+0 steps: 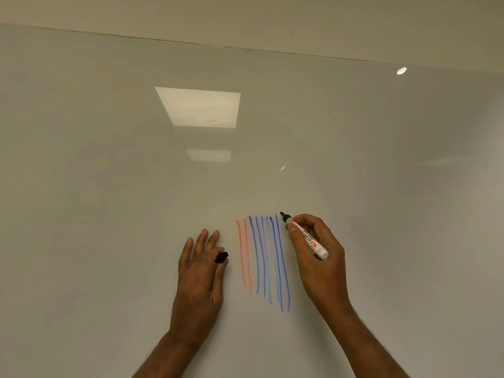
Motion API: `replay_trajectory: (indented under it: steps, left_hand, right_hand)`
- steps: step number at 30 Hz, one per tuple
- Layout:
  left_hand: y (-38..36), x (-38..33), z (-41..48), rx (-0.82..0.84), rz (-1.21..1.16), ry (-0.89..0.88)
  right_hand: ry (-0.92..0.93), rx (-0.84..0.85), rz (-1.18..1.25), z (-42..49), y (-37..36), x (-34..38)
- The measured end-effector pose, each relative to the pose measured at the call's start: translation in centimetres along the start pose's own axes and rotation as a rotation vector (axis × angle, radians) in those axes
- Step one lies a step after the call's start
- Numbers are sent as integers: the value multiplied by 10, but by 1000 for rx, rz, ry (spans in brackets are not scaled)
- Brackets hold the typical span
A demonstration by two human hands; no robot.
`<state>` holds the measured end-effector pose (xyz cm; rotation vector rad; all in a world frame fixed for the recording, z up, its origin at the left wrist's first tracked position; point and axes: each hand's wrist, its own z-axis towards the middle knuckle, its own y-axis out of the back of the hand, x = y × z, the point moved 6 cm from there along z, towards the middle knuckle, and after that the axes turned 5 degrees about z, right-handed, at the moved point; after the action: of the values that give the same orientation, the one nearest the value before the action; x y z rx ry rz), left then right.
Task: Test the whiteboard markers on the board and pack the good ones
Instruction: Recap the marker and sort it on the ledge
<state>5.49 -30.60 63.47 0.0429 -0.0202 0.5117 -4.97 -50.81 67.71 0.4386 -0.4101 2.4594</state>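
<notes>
Square light reflection below a beige wall.

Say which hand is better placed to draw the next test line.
Right hand: it grips the uncapped white black-tipped marker, tip beside the blue lines. Left hand holds only the small black cap.

White marker, uncapped, black tip up-left, seemingly touching whiteboard just right of blue lines; red lines further left; black cap beyond.

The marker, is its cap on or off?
Off. The marker shows its bare black tip, and the black cap sits in the left hand.
</notes>
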Motion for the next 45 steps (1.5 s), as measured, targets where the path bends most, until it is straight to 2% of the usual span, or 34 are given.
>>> replay_trajectory:
  steps: [7,22,25,28,36,40,45]
  left_hand:
    - [-2,2,-1,-8,20,-14]
    - [-2,-1,0,2,41,-21]
    - [-2,-1,0,2,45,-18]
    - [-2,-1,-1,5,48,-15]
    - [-4,0,-1,3,74,-34]
    - [-4,1,-1,1,73,-30]
    - [-3,0,-1,-2,64,-28]
  right_hand:
    - [14,-9,-13,-13,3,-11]
    - [-86,-124,-167,-124,49,-57]
    - [-66,-143,-109,-114,51,-51]
    - [-17,-94,-44,-81,42,-30]
    - [46,-30,-70,-5,8,-10]
    - [38,-30,-92,-8,10,-17]
    - [6,-22,-89,-54,28,-37]
